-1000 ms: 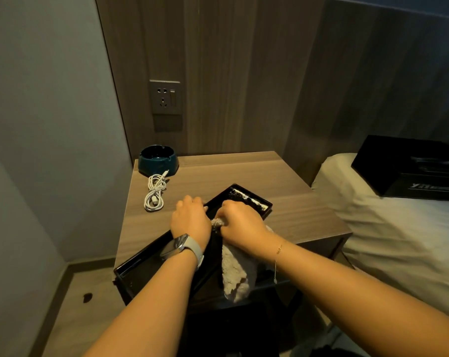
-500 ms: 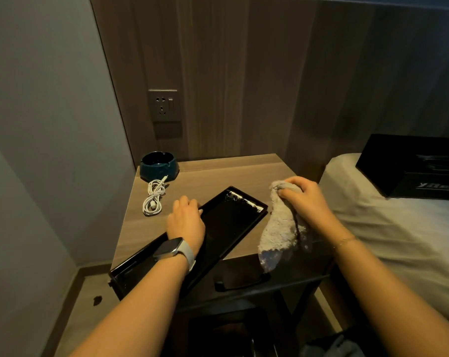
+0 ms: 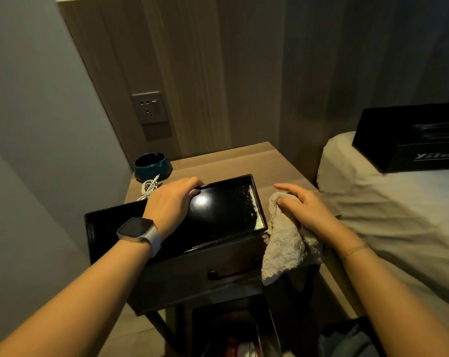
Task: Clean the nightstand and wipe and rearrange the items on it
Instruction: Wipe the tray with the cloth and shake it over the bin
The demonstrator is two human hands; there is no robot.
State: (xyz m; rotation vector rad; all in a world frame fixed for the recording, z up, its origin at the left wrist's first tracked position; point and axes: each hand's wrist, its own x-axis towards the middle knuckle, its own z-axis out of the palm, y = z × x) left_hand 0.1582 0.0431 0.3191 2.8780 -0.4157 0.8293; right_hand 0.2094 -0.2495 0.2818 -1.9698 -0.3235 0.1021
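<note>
While my arms reach forward over the nightstand [image 3: 277,163], my left hand [image 3: 170,202], with a watch [image 3: 137,229] on its wrist, lies across the black tray [image 3: 218,217], fingers curled over the tray's far rim and gripping it. That tray sits on the front of the nightstand top, its left end overhanging the left edge, with pale specks showing along its right inner side. Just right of the tray, my right hand [image 3: 304,206] rests relaxed on the beige cloth [image 3: 286,247], fingers fairly straight, thumb against the fabric; the cloth droops past the front edge beside the drawer handle [image 3: 231,274]. Beyond my left hand lies a coiled white cable [image 3: 148,187], and behind it a dark teal ashtray [image 3: 152,164] stands in the back left corner. Farther back, a wall socket [image 3: 150,108] sits in the wood panel. Off to the right, a black box [image 3: 409,137] rests on the bed [image 3: 398,215].
</note>
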